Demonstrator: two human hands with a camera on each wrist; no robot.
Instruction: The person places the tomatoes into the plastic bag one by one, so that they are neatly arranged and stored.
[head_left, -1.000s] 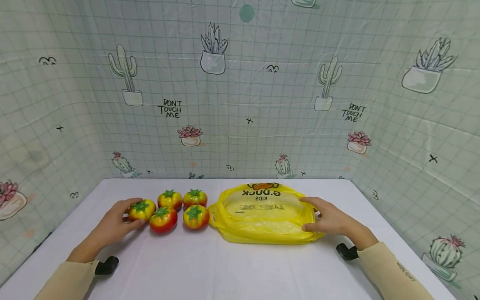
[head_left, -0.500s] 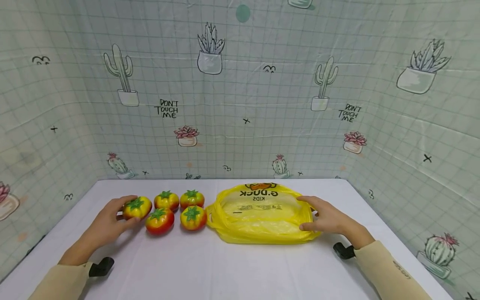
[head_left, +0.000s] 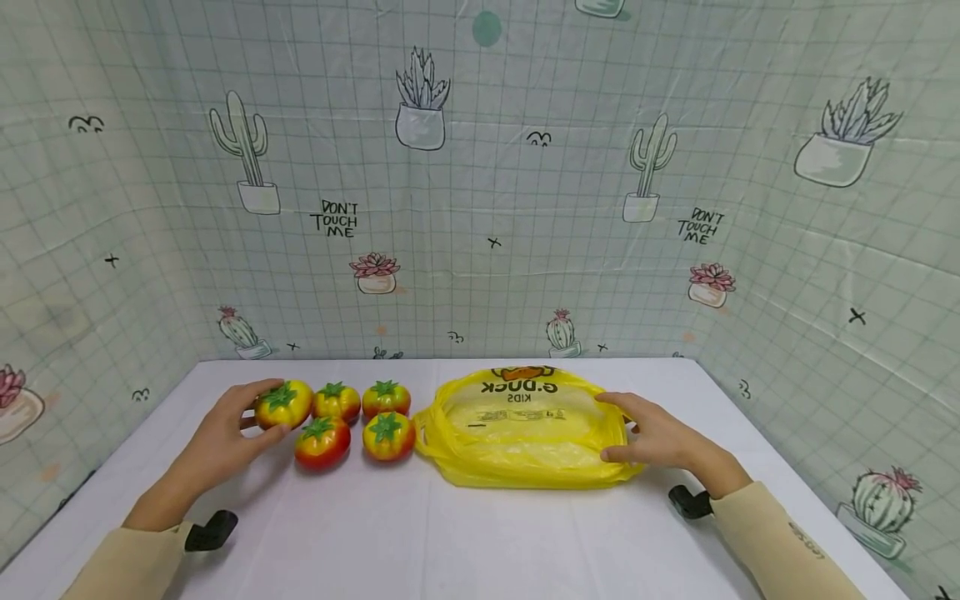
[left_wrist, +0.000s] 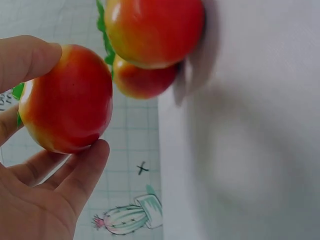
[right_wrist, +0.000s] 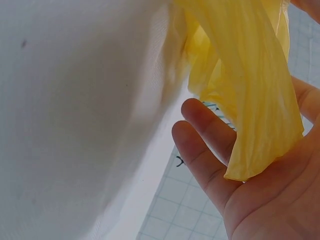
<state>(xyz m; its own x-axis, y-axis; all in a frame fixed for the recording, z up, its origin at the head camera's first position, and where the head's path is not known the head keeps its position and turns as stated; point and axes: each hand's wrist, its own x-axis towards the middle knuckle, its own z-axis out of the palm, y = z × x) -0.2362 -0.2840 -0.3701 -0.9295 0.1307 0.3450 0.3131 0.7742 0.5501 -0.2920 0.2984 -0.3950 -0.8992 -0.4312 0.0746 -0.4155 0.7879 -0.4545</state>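
Note:
My left hand [head_left: 221, 437] holds a red-and-yellow tomato [head_left: 285, 408] with a green leafy top, thumb on one side and fingers on the other. In the left wrist view that tomato [left_wrist: 72, 100] is raised off the white table. Several more tomatoes [head_left: 322, 443] stand just right of it. A yellow plastic bag [head_left: 532, 462] lies flat, its mouth towards me. My right hand [head_left: 660, 435] is at the bag's right end, thumb and index finger spread over its edge. The right wrist view shows a bag handle [right_wrist: 260, 115] draped across the palm, with two fingers straight out.
The white-covered table [head_left: 450, 542] runs back to a grid-patterned cloth wall [head_left: 450, 192] with printed cacti, which also closes off both sides. The tomato [head_left: 388, 437] nearest the bag almost touches its left handle.
The left hand has lifted the tomato up from the table. The right hand and the bag stay in place; the head view has shifted slightly.

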